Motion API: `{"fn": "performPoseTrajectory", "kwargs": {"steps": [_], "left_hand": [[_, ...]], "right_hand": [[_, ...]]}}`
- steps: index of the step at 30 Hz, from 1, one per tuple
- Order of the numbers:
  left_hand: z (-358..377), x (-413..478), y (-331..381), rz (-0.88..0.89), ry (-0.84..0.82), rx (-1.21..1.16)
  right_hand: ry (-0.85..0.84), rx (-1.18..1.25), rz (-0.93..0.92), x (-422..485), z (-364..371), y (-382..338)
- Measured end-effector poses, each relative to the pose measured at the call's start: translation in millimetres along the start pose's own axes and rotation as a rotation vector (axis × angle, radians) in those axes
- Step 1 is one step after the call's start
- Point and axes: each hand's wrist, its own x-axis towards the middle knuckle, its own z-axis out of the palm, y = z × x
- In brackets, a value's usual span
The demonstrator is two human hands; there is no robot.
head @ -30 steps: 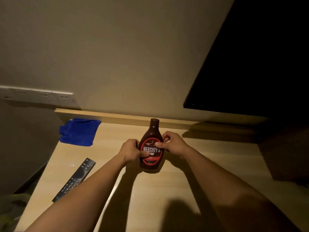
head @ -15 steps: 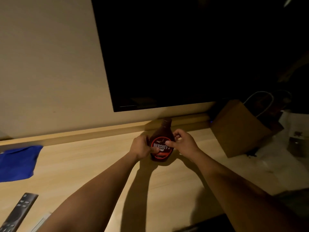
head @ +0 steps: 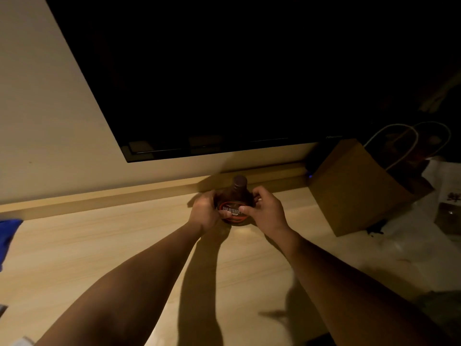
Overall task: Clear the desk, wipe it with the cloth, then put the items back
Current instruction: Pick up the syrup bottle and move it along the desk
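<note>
A dark brown syrup bottle (head: 237,196) with a red and white label stands upright on the light wooden desk (head: 124,245), close to the raised back ledge under the screen. My left hand (head: 204,212) wraps its left side and my right hand (head: 265,211) wraps its right side, thumbs across the label. The blue cloth (head: 8,233) shows only as a strip at the desk's far left edge.
A large black screen (head: 224,83) hangs on the wall above the desk. A brown paper bag (head: 354,191) with white cord handles stands to the right of the bottle. White papers and a small dark item (head: 446,216) lie at the far right.
Both hands have carried the bottle to the right and toward the back ledge, below the screen. My view swung right, so the remote left the frame and the cloth slid to the edge.
</note>
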Motion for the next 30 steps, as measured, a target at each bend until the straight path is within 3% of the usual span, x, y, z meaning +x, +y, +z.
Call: {"fn": "performPoseTrajectory", "kwargs": {"steps": [13, 19, 24, 30], "left_hand": [[0, 6, -8, -0.045, 0.018, 0.024], [-18, -27, -11, -0.039, 0.079, 0.102], [-49, -101, -37, -0.154, 0.146, 0.161], [-81, -215, -81, -0.349, 0.354, 0.241]], "right_hand": [[0.058, -0.098, 0.015, 0, 16, -1], [0.054, -0.295, 0.07, -39, 28, 5], [-0.19, -0.516, 0.057, -91, 52, 9], [-0.428, -0.633, -0.183, -134, 85, -25]]}}
